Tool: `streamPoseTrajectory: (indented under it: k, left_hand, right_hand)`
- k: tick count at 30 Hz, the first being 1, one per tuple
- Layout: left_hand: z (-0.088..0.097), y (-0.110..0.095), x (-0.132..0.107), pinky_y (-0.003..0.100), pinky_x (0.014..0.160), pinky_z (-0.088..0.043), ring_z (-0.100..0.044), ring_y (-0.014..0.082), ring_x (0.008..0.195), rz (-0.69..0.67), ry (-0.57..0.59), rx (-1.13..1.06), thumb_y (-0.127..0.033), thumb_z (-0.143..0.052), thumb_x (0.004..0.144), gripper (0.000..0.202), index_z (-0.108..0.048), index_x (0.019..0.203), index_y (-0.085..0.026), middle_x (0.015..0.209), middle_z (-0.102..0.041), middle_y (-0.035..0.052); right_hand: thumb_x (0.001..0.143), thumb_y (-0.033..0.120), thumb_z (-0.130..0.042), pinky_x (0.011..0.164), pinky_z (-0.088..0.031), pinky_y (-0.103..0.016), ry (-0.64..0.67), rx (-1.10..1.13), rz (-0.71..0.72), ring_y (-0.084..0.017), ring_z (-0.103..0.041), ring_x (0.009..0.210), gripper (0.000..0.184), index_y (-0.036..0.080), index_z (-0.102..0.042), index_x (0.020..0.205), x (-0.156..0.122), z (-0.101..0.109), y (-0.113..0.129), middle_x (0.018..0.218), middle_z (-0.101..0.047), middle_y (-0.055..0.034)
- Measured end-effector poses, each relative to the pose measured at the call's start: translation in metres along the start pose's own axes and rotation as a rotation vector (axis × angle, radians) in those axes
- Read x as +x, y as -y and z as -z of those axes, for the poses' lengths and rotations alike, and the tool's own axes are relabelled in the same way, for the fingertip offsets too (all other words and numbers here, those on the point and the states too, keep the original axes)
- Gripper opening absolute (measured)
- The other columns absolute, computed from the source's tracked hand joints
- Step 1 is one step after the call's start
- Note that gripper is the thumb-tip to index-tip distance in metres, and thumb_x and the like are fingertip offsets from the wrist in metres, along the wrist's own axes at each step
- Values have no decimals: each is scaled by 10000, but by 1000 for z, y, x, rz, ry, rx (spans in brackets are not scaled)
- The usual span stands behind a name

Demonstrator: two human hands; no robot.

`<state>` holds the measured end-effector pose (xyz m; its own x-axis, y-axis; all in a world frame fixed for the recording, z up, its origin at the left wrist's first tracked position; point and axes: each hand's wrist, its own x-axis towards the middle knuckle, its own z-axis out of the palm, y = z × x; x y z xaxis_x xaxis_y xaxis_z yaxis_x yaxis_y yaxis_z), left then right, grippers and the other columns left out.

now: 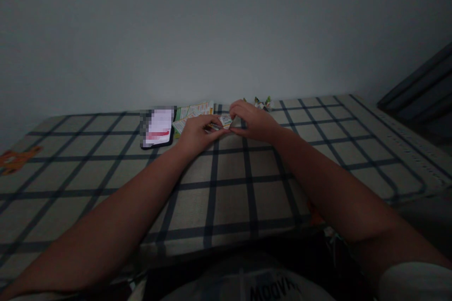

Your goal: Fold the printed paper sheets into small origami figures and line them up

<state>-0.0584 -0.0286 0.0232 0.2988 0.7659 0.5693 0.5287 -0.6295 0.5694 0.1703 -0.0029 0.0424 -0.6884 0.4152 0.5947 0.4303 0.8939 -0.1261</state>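
Note:
Both of my hands reach far across a checked cloth [233,183] and meet over a small printed paper piece [225,120]. My left hand [197,132] pinches its left side with closed fingers. My right hand [252,120] is curled over its right side, fingers pressed together on it. Just behind my left hand lie printed green and orange paper sheets [192,113]. The light is dim and the paper's details are hard to read.
A phone [157,128] with a lit screen lies left of the sheets. Small folded paper figures [263,102] sit by the wall behind my right hand. An orange shape [16,159] marks the cloth at far left. A dark object [420,91] stands at right.

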Motion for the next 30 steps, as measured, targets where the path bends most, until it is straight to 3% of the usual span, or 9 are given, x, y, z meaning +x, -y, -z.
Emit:
streamPoseTrajectory:
  k: [6, 13, 24, 27, 30]
  left_hand:
    - [0, -1, 0, 311, 718, -600, -708, 178, 752, 14, -24, -86, -567, -763, 772, 386, -719, 838, -189, 911, -770, 81]
    - [2, -1, 2, 277, 640, -554, -682, 162, 662, 8, -13, -37, -584, -773, 756, 391, -722, 806, -200, 802, -755, 48]
    - [-2, -6, -2, 289, 648, -545, -689, 175, 722, 50, -95, -40, -545, -766, 792, 358, -698, 763, -195, 820, -760, 59]
    - [-5, -3, -1, 272, 639, -562, -698, 168, 738, 89, -121, -129, -487, -786, 787, 320, -675, 855, -194, 859, -748, 51]
    - [-9, -2, 1, 280, 701, -598, -737, 186, 860, 104, -116, -286, -410, -788, 794, 381, -620, 1075, -216, 994, -734, 45]
  right_hand:
    - [945, 390, -620, 883, -460, -351, 4, 3, 7, -232, -568, 1035, 202, 195, -638, 998, -1, 1, -3, 1103, -623, -101]
    - [954, 311, -594, 888, -470, -350, -39, -2, 50, -223, -574, 1081, 157, 222, -702, 1024, -3, -4, 0, 1172, -610, -97]
    - [965, 339, -578, 877, -466, -357, -18, 198, 46, -203, -585, 983, 201, 174, -681, 913, 0, -9, -5, 1043, -631, -97]
    - [975, 366, -569, 843, -448, -344, -33, 208, -2, -195, -576, 913, 240, 173, -662, 866, 2, -12, -7, 946, -647, -80]
    - [933, 392, -628, 773, -442, -312, -78, 260, -142, -183, -577, 844, 223, 169, -644, 928, 3, -14, -6, 901, -652, -61]
